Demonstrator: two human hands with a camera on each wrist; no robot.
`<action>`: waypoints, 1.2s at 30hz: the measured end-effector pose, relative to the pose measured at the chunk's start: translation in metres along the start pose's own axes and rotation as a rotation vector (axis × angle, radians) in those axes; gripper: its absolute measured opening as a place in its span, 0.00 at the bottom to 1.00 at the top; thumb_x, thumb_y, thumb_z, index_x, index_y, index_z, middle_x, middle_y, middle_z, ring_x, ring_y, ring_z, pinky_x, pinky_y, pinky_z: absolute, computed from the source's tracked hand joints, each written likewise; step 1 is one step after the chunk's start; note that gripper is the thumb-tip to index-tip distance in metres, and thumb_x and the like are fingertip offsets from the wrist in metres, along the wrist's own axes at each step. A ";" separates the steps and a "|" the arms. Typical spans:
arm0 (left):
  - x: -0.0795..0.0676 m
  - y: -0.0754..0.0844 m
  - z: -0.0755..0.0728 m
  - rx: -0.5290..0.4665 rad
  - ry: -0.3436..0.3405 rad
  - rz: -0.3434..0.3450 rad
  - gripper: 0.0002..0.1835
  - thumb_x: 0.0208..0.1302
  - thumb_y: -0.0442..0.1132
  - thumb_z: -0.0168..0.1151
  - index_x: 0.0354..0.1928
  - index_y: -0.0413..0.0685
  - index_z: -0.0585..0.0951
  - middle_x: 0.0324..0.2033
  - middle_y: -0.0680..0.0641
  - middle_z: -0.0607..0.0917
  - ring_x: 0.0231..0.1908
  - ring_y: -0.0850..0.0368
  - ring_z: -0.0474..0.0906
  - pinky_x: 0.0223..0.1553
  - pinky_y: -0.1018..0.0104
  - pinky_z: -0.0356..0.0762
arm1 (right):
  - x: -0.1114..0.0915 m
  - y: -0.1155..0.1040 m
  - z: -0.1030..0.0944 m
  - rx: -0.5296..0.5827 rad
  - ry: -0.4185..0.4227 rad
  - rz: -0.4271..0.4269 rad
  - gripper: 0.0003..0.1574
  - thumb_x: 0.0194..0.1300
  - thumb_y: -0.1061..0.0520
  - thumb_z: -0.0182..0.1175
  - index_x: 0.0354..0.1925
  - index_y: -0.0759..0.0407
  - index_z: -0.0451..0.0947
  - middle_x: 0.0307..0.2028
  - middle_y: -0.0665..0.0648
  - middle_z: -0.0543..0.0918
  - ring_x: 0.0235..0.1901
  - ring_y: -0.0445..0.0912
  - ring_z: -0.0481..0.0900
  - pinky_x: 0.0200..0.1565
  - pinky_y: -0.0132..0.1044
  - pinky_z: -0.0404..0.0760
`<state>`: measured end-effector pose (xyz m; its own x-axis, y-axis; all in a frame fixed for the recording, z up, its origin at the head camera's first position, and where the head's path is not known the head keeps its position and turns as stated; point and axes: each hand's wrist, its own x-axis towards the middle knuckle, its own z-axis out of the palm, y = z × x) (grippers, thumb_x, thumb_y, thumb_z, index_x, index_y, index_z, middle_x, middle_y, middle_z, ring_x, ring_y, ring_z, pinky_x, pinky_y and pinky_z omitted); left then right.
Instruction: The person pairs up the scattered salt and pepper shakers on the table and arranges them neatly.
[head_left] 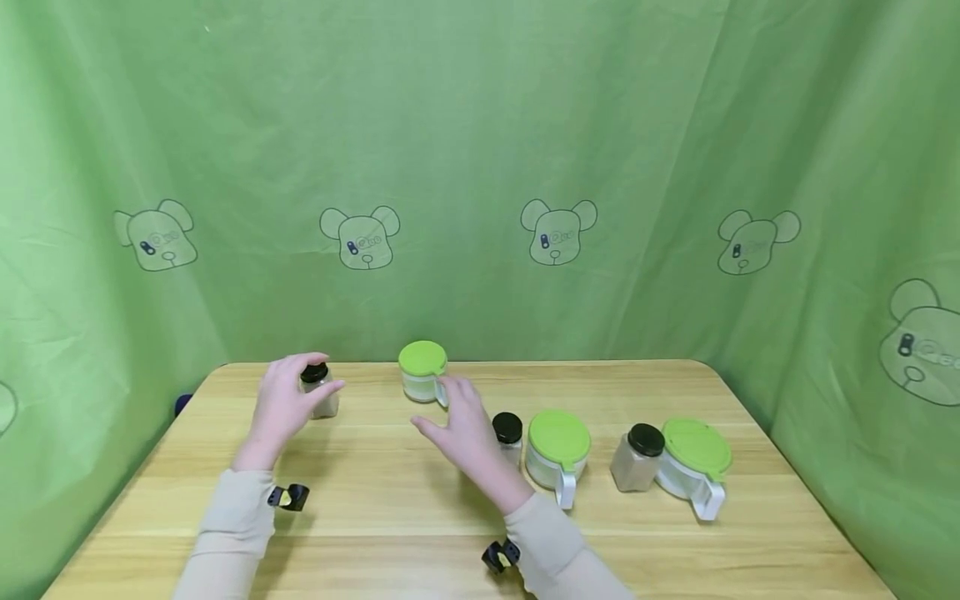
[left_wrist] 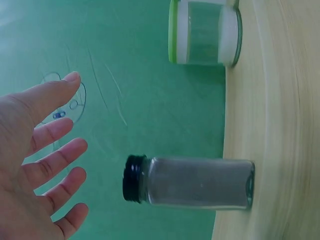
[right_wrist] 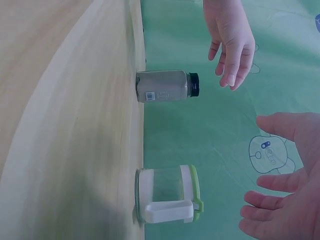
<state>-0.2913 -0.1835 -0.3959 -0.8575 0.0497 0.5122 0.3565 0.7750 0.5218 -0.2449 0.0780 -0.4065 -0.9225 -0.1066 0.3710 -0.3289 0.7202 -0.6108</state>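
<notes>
The wooden table [head_left: 675,542] is bearing everything. Near its far edge the green-lidded canister [head_left: 422,372] is standing upright, white handle toward the right hand [head_left: 461,425], which is hovering spread wide, holding nothing. The left hand [head_left: 281,404], fingers loose and empty, is hanging over the black-capped spice jar [head_left: 318,390], upright, full of pale powder. A careless brush could be tipping that tall narrow jar

jars [head_left: 321,392]: black caps | 3 canisters [head_left: 422,372]: lime-green lids | table [head_left: 390,517]: light wood | curtain [head_left: 480,167]: green, bear print
</notes>
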 end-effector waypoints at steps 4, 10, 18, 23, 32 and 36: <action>0.000 -0.007 -0.001 -0.003 0.011 -0.015 0.29 0.46 0.50 0.68 0.51 0.46 0.75 0.50 0.40 0.78 0.52 0.42 0.67 0.55 0.45 0.55 | 0.005 -0.002 0.005 -0.009 -0.009 -0.003 0.45 0.50 0.38 0.62 0.60 0.58 0.63 0.57 0.59 0.67 0.56 0.51 0.68 0.57 0.45 0.69; 0.000 -0.020 -0.001 0.002 0.018 -0.064 0.32 0.46 0.50 0.68 0.55 0.46 0.72 0.53 0.39 0.75 0.52 0.41 0.65 0.53 0.44 0.58 | 0.013 -0.007 0.010 0.009 -0.014 0.027 0.45 0.50 0.39 0.62 0.61 0.57 0.61 0.59 0.59 0.66 0.58 0.52 0.66 0.58 0.47 0.68; -0.001 -0.041 0.000 -0.001 0.042 -0.117 0.35 0.46 0.51 0.68 0.56 0.46 0.71 0.54 0.39 0.74 0.55 0.38 0.62 0.56 0.42 0.54 | 0.029 -0.009 0.022 0.016 0.000 0.061 0.46 0.50 0.39 0.62 0.62 0.56 0.60 0.59 0.59 0.65 0.56 0.53 0.67 0.55 0.48 0.71; -0.001 -0.047 0.001 -0.049 0.018 -0.185 0.38 0.47 0.52 0.68 0.59 0.45 0.68 0.55 0.38 0.72 0.57 0.37 0.59 0.57 0.41 0.52 | 0.038 -0.005 0.028 0.005 0.022 0.065 0.47 0.49 0.40 0.63 0.62 0.58 0.59 0.59 0.59 0.65 0.56 0.53 0.67 0.55 0.48 0.71; -0.002 -0.061 0.009 -0.149 -0.029 -0.252 0.41 0.47 0.53 0.67 0.61 0.43 0.64 0.57 0.36 0.70 0.57 0.37 0.61 0.58 0.41 0.53 | 0.057 0.007 0.040 0.028 0.074 0.124 0.46 0.47 0.43 0.66 0.61 0.57 0.61 0.58 0.60 0.63 0.57 0.54 0.64 0.54 0.49 0.71; -0.003 -0.066 0.013 -0.165 -0.052 -0.266 0.41 0.47 0.53 0.67 0.61 0.42 0.64 0.57 0.35 0.70 0.58 0.38 0.62 0.58 0.42 0.56 | 0.062 0.008 0.042 0.052 0.092 0.156 0.49 0.45 0.44 0.67 0.61 0.58 0.59 0.58 0.61 0.62 0.57 0.54 0.63 0.54 0.50 0.71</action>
<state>-0.3172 -0.2264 -0.4400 -0.9452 -0.1057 0.3090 0.1686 0.6525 0.7388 -0.3134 0.0484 -0.4179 -0.9416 0.0682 0.3296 -0.1954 0.6866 -0.7002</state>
